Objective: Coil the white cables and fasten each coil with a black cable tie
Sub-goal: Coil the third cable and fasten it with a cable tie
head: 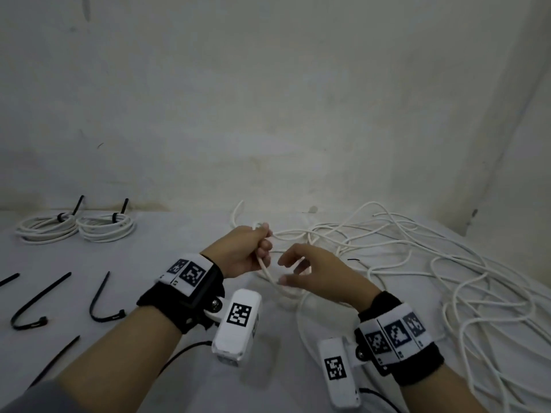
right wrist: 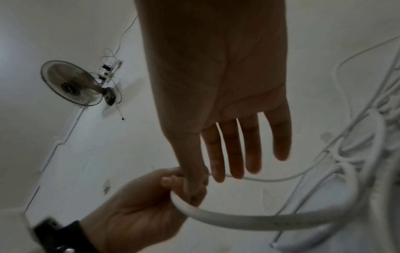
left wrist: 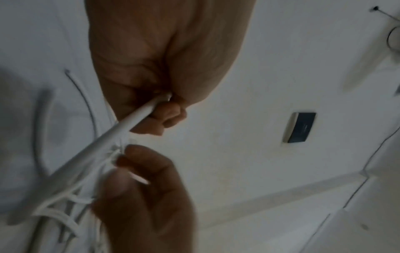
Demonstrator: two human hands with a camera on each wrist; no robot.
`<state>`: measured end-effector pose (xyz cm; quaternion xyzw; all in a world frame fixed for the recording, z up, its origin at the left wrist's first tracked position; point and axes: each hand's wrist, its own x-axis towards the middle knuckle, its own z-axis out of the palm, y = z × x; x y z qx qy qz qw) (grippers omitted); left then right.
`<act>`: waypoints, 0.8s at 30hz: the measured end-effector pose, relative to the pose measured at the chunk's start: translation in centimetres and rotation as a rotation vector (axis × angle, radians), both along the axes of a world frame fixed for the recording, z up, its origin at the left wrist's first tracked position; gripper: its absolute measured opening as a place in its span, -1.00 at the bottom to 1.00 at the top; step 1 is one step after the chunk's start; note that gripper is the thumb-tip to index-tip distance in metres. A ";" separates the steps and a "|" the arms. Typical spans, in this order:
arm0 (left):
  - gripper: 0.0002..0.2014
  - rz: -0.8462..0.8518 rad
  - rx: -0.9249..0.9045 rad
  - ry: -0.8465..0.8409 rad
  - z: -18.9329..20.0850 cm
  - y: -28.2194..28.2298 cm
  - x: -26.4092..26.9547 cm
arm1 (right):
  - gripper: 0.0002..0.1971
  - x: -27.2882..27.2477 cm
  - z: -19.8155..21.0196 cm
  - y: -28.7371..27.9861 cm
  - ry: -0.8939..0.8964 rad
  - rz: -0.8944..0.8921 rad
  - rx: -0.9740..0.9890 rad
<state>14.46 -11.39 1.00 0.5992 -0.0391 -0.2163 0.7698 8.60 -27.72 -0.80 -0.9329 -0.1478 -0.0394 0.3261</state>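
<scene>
My left hand (head: 262, 247) is fisted round a white cable (head: 267, 271) above the table, and the cable droops from the fist toward the loose tangle of white cables (head: 417, 263) on the right. The left wrist view shows the same cable (left wrist: 121, 130) running out from my curled fingers (left wrist: 168, 116). My right hand (head: 287, 271) hovers just right of the fist with its fingers straight and spread (right wrist: 233, 154). Its thumb reaches to the left fist (right wrist: 138, 205) beside the cable (right wrist: 238, 219). It grips nothing.
Two finished coils (head: 44, 229) (head: 104, 228), each bound with a black tie, lie at the far left by the wall. Several loose black cable ties (head: 35, 299) (head: 103, 299) lie on the white table (head: 179, 234) at the left. The tangle covers the right side.
</scene>
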 end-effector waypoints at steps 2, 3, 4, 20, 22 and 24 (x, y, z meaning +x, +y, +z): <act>-0.71 -0.002 -0.098 0.036 1.1 -0.2 -0.1 | -0.83 -0.1 -0.7 -0.1 0.138 0.128 -0.010; -0.70 0.002 -0.140 0.049 1.7 -0.2 -0.2 | -0.90 -0.3 -1.0 0.1 0.165 0.193 0.039; -0.69 0.008 -0.171 0.050 2.2 -0.2 -0.2 | -0.94 -0.3 -1.3 0.3 0.164 0.230 0.114; -0.75 -0.271 0.415 -0.619 -1.0 0.6 -3.9 | -0.91 0.7 2.8 -0.9 -0.201 -0.139 1.418; -0.72 -0.159 0.452 -0.678 -1.2 1.1 -3.5 | -0.82 0.5 2.2 -1.1 -0.230 -0.292 1.228; -0.70 -0.095 0.464 -0.714 -1.2 1.5 -3.0 | -0.70 -0.1 1.8 -1.0 -0.284 -0.372 1.001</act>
